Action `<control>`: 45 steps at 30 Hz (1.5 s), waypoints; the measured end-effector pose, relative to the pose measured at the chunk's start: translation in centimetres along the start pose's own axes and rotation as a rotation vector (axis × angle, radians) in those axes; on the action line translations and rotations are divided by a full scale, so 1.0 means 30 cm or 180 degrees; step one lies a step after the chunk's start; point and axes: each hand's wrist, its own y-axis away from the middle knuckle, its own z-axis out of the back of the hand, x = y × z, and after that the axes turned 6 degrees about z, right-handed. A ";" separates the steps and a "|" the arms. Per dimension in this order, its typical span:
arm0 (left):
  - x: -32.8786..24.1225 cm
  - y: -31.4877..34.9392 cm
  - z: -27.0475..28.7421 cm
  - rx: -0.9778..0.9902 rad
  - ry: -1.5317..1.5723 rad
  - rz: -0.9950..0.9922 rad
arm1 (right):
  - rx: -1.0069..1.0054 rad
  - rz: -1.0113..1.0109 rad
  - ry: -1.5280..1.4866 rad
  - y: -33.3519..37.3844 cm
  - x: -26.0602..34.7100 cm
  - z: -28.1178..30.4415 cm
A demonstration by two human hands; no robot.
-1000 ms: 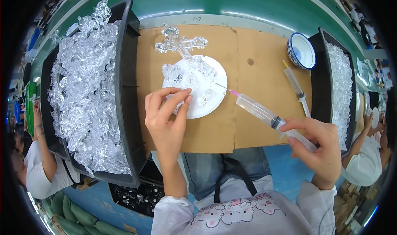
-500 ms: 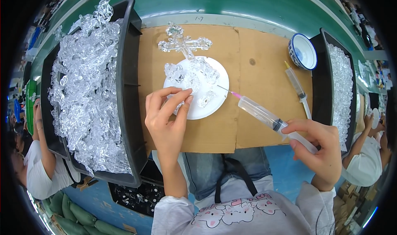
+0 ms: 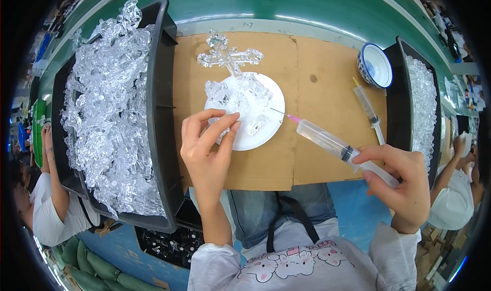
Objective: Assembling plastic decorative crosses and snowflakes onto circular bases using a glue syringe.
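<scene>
My right hand (image 3: pixel 401 181) is closed round the plunger end of a large clear syringe (image 3: pixel 322 140) with a pink-hubbed needle. The needle tip points left, over the right part of a round white plate (image 3: pixel 268 130). Above the plate's lower left, my left hand (image 3: pixel 207 142) is closed, thumb and fingertips pinched together; whatever they hold is too small to make out. Clear plastic ornament pieces (image 3: pixel 257 123) lie on the plate, some partly hidden by my left fingers. A clear ornate cross (image 3: pixel 225 55) rests with its lower end on the plate's far edge.
A black bin (image 3: pixel 163 117) heaped with clear plastic parts stands left; another black bin (image 3: pixel 400 101) of small clear pieces stands right. Near it are a blue-and-white bowl (image 3: pixel 376 66) and a yellow-tipped syringe (image 3: pixel 367 106). Cardboard (image 3: pixel 327 158) covers the table. Other people work at both sides.
My right hand and the syringe have shifted slightly right and down, drawing the needle tip a little away from the pieces. My left hand keeps almost the same pinch.
</scene>
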 end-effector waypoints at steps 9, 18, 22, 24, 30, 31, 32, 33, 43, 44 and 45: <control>0.005 0.005 0.016 0.0067 0.0003 -0.0096 | 0.0133 0.0025 0.0165 0.001 0.023 0.015; 0.070 0.045 0.055 0.0329 -0.0031 -0.0282 | 0.0240 -0.0130 -0.0418 0.049 -0.067 -0.072; 0.098 0.079 0.086 0.0384 0.0130 -0.0150 | 0.0302 -0.0269 -0.0681 0.093 -0.113 -0.106; 0.122 0.099 0.095 0.0419 0.0269 -0.0230 | 0.0375 -0.0196 -0.0677 0.107 -0.146 -0.120; 0.149 0.106 0.105 0.0731 0.0716 -0.0177 | 0.0579 0.0146 -0.0547 0.127 -0.224 -0.092; 0.152 0.108 0.107 0.0762 0.0694 -0.0153 | 0.0523 0.0196 -0.0517 0.131 -0.231 -0.087; 0.157 0.109 0.111 0.0788 0.0828 -0.0118 | 0.0538 0.0173 -0.0550 0.134 -0.242 -0.077; 0.162 0.109 0.116 0.0809 0.0962 -0.0081 | 0.0628 0.0252 -0.0494 0.136 -0.254 -0.064; 0.198 0.135 0.109 0.0764 0.0963 0.0196 | 0.0266 0.0268 -0.0509 0.136 -0.288 -0.077; 0.189 0.143 0.114 0.0759 0.0937 0.0271 | 0.0290 0.0283 -0.0540 0.130 -0.292 -0.086; 0.178 0.151 0.119 0.0754 0.0912 0.0345 | 0.0255 0.0233 -0.0669 0.124 -0.297 -0.098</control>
